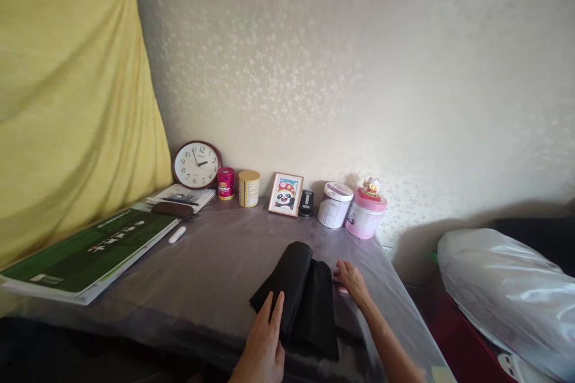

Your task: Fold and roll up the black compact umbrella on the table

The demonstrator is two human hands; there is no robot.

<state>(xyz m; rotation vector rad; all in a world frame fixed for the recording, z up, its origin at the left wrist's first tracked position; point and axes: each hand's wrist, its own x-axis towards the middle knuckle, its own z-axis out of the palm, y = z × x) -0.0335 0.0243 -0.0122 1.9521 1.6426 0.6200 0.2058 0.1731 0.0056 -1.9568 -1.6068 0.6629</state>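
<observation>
A black folded cloth (294, 293), possibly a garment, lies near the front edge of the table, its left part rolled into a thick fold and its right part flat. My left hand (265, 341) rests on the lower left of the fold, fingers stretched out and not gripping. Just right of the cloth's edge, my right hand (353, 281) hovers close to the table with loosely bent fingers, thumb a little apart. Nothing shows in it. A dark strip (350, 336) extends from the cloth's lower right side.
Along the wall stand a clock (197, 164), a pink can (225, 184), a yellow-lidded can (248, 188), a panda picture frame (286, 194) and two tubs (335, 206). Left are a large green book (99, 245), brown case (172, 209) and white object (177, 234). A plastic-wrapped bundle (507, 287) sits right.
</observation>
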